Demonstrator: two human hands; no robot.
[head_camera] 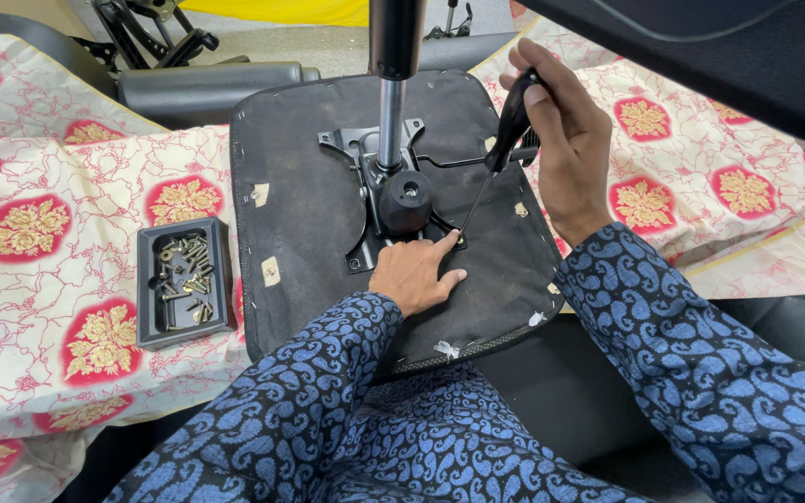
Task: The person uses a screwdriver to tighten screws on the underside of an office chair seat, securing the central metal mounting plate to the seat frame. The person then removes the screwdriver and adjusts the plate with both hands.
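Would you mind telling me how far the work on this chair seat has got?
Done: the metal mechanism plate already sits on the upturned seat base. In hand: the right hand holds a screwdriver to the plate's corner beside the left hand. Left: many screws lie in the black tray.

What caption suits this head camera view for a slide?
Right hand drives a screwdriver into an upturned office chair seat; left hand steadies the mounting plate.
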